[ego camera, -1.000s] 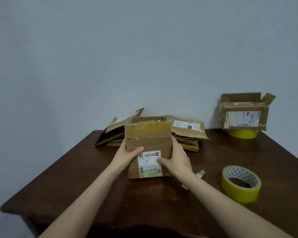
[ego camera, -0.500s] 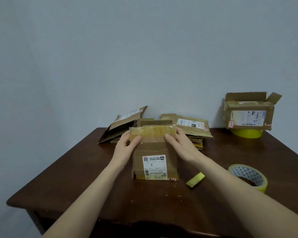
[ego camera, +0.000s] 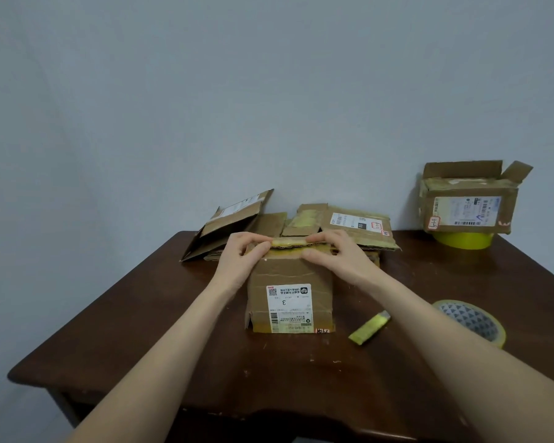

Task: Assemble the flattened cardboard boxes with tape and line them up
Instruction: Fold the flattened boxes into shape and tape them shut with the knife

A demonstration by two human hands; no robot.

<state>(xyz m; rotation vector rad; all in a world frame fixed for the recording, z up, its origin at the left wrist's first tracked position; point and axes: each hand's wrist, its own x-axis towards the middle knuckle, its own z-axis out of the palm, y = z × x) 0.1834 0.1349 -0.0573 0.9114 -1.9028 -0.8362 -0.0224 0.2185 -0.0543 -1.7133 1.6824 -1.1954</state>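
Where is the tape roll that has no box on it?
Head view: the tape roll lies flat near the right edge of the table, just right of the small yellowish piece.

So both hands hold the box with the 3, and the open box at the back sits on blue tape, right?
Not quite: the head view shows the open box sits on a yellow tape roll, not blue. The left hand and right hand do hold the top of the box with the 3.

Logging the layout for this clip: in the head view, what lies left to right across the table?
From the left: leaning flattened box → box labelled 3 → small yellow item → near tape roll.
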